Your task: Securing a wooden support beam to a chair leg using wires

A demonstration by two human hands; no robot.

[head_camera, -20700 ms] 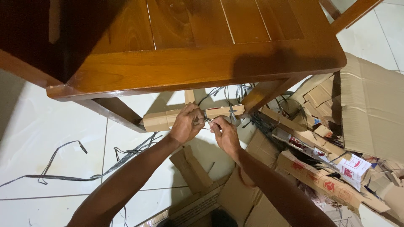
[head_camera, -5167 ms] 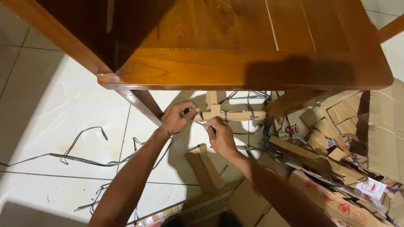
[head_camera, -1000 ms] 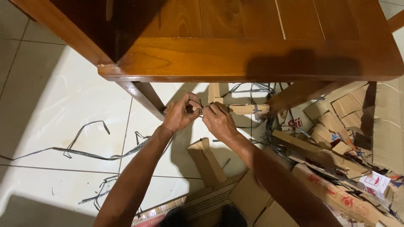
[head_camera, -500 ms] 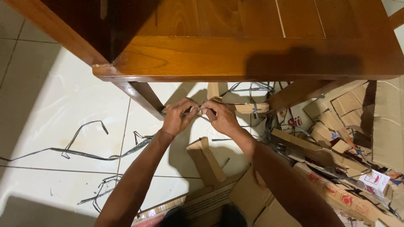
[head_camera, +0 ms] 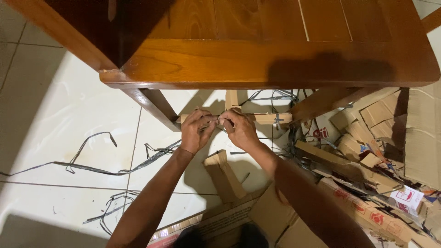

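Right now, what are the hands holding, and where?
Both hands, left and right, pinch the cardboard-wrapped bar near its middle, under the wooden table.

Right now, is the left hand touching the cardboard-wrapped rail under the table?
Touching. The head view shows the left hand with its fingers curled over the cardboard-wrapped rail, no gap between them.

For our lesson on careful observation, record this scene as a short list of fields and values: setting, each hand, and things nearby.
Setting: white tiled floor under a brown wooden table
Left hand: grips the cardboard-wrapped crossbar
Right hand: on the same crossbar, beside the left
Nearby: cardboard angle piece, dark plastic straps, pile of torn cardboard
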